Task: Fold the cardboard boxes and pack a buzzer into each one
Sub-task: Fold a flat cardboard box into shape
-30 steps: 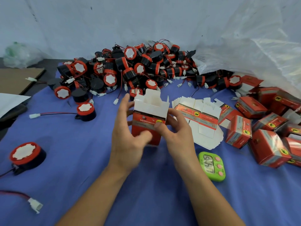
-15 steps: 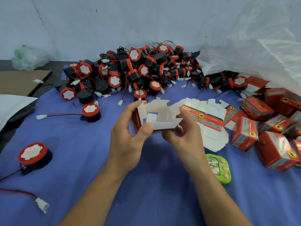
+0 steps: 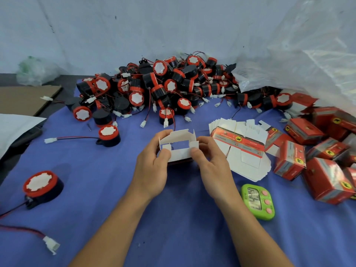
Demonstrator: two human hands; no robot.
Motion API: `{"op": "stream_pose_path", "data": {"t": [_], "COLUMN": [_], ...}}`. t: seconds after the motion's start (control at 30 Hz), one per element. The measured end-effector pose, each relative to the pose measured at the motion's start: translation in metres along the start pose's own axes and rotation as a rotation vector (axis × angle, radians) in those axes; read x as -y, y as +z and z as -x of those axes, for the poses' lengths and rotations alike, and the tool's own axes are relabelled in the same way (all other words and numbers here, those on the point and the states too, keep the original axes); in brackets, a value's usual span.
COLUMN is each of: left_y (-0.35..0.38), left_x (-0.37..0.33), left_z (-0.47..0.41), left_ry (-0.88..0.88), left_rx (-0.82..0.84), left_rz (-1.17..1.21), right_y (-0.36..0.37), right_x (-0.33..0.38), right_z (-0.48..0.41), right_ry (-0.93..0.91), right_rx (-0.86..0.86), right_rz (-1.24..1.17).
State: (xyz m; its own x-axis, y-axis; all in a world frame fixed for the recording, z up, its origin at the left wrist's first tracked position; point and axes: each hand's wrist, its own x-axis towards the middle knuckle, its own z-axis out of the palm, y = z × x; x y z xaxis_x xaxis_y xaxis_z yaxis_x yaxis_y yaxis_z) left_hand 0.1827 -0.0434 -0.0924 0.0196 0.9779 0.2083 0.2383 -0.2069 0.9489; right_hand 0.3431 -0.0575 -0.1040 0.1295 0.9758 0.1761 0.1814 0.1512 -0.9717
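A small cardboard box (image 3: 178, 144), white inside and red outside, is held between both hands over the blue cloth, its open end with loose flaps facing me. My left hand (image 3: 154, 166) grips its left side, thumb on the front flap. My right hand (image 3: 210, 162) grips the right side, thumb pressing the right flap. A big heap of red-and-black buzzers (image 3: 154, 89) with wires lies behind. Two single buzzers lie apart: one (image 3: 108, 135) at left centre, one (image 3: 41, 186) at near left. A stack of flat boxes (image 3: 240, 143) lies right of my hands.
Several folded red boxes (image 3: 317, 151) are piled at the right under a clear plastic bag (image 3: 298, 54). A green timer (image 3: 258, 201) lies near my right wrist. Brown cardboard (image 3: 25, 99) and a white sheet (image 3: 13, 128) sit at the left edge.
The box was upright with its red front toward me; both hands have tipped it so its open white end faces me, and the thumbs now press on its flaps.
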Motion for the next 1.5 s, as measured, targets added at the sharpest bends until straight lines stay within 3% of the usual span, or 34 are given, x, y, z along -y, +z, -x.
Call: {"op": "stream_pose_path", "data": {"t": [0.5, 0.8, 0.93, 1.07, 1.23, 1.3, 1.5], "left_y": [0.007, 0.01, 0.007, 0.0, -0.006, -0.005, -0.003], "left_x": [0.003, 0.01, 0.004, -0.005, -0.011, -0.011, -0.015], "left_z": [0.0, -0.002, -0.005, -0.008, -0.003, 0.0, 0.009], "left_ry": [0.118, 0.069, 0.017, -0.132, -0.233, -0.231, -0.309], "left_rx": [-0.03, 0.019, -0.039, -0.079, 0.142, 0.144, 0.198], "left_rz": [-0.052, -0.084, 0.002, 0.196, 0.131, 0.124, 0.473], "right_y": [0.005, 0.003, -0.002, -0.008, -0.002, -0.001, -0.002], "right_x": [-0.002, -0.007, 0.002, 0.009, 0.012, 0.01, 0.013], "right_z": [-0.002, 0.0, 0.001, 0.0, 0.002, 0.0, 0.002], "right_ry": [0.029, 0.088, 0.019, -0.015, 0.071, 0.119, 0.151], "right_rx": [-0.029, -0.012, 0.014, 0.184, 0.184, 0.189, 0.122], "right_rz": [0.052, 0.094, -0.009, -0.187, -0.178, -0.161, -0.185]}}
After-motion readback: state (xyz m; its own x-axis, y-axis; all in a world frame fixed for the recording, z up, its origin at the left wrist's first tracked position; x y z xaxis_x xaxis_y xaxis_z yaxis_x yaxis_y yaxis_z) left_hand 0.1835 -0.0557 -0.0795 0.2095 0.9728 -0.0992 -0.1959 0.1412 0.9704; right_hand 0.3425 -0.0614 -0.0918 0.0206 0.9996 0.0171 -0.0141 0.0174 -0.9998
